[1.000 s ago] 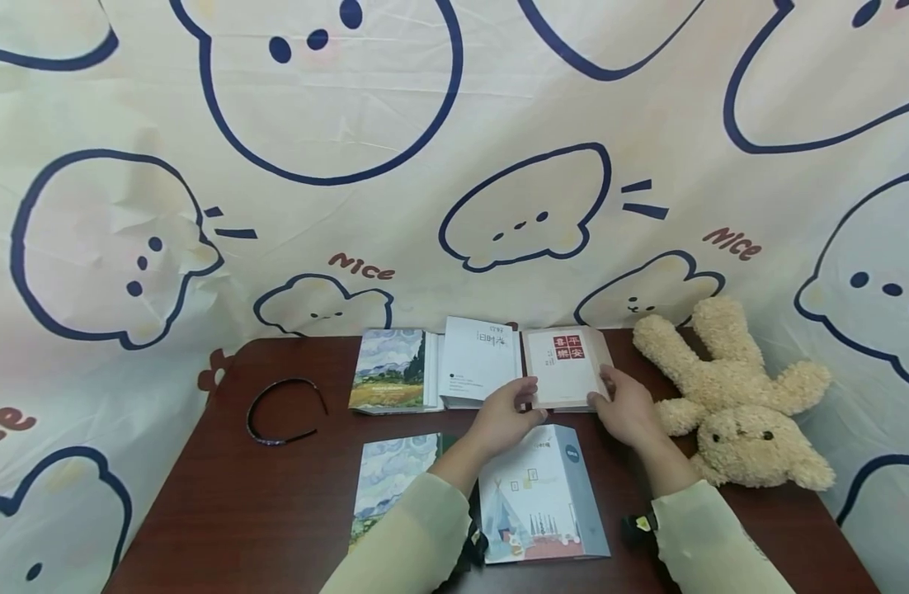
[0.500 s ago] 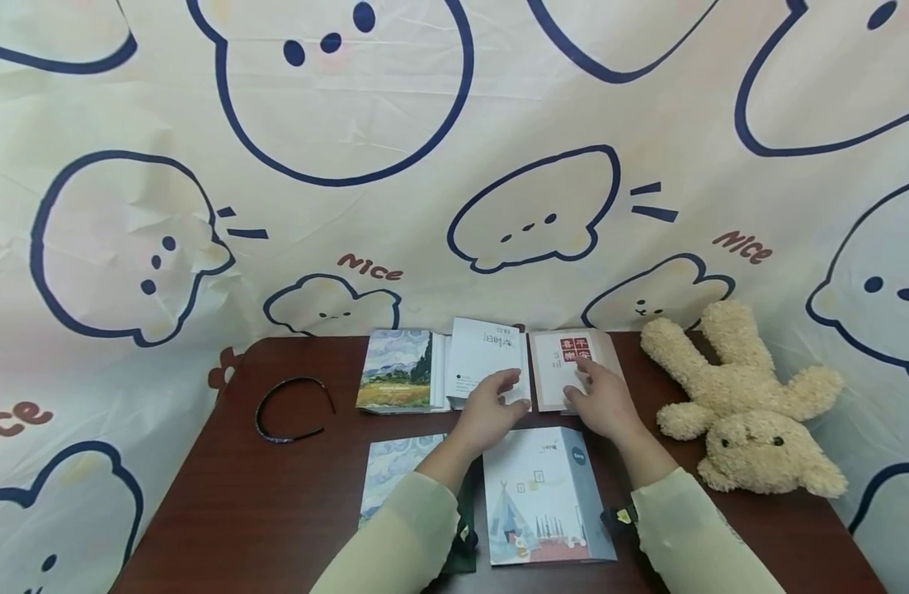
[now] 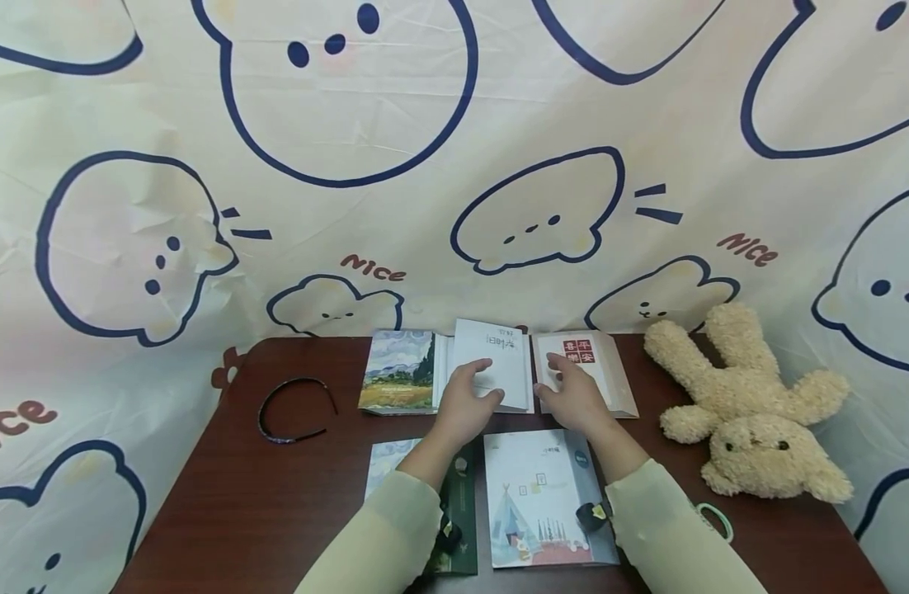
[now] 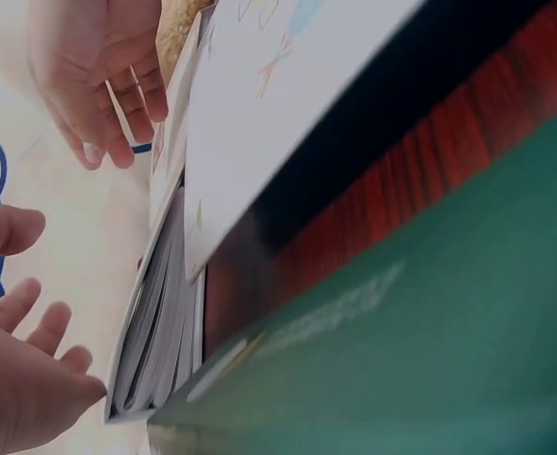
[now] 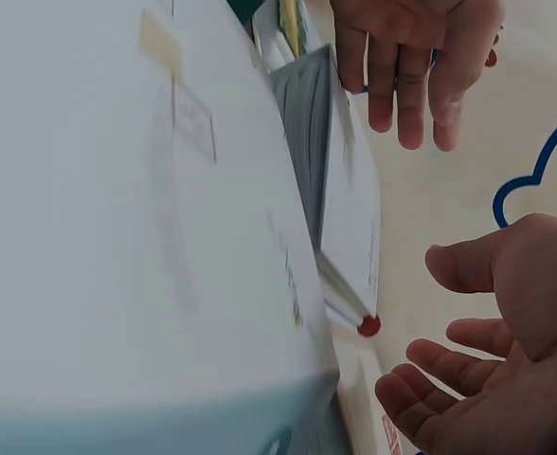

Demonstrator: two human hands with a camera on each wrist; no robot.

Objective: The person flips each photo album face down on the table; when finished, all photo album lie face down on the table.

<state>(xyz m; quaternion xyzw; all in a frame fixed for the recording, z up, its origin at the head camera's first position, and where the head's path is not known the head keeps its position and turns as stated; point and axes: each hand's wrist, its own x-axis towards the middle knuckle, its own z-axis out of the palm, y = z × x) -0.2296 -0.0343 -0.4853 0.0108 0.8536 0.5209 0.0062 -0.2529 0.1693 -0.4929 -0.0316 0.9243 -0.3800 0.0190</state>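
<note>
My left hand (image 3: 465, 408) hovers over the lower left part of a white book (image 3: 502, 355) in the back row, thumb and fingers spread. To the right, my right hand (image 3: 579, 403) overlaps the lower left of a cream book (image 3: 614, 375) with a red square of characters, its fingers apart too. Nothing shows between the fingers of either hand. Both wrist views have the two hands facing each other with loose fingers; the left hand (image 4: 23, 370) is nearest the page edges (image 4: 165, 313) of a thick book.
A landscape-painted book (image 3: 398, 371) ends the back row at left. In front lie a green-backed book (image 3: 462, 503), partly under the left sleeve, and a white-and-blue book (image 3: 529, 511). A headband (image 3: 265, 421) is at left; a plush toy (image 3: 751, 412) and pale green ring (image 3: 718, 521) are at right.
Both hands have let go of the cream book's edges and moved left, the left hand now in front of the white book. The pale green ring has come into view beside the right sleeve.
</note>
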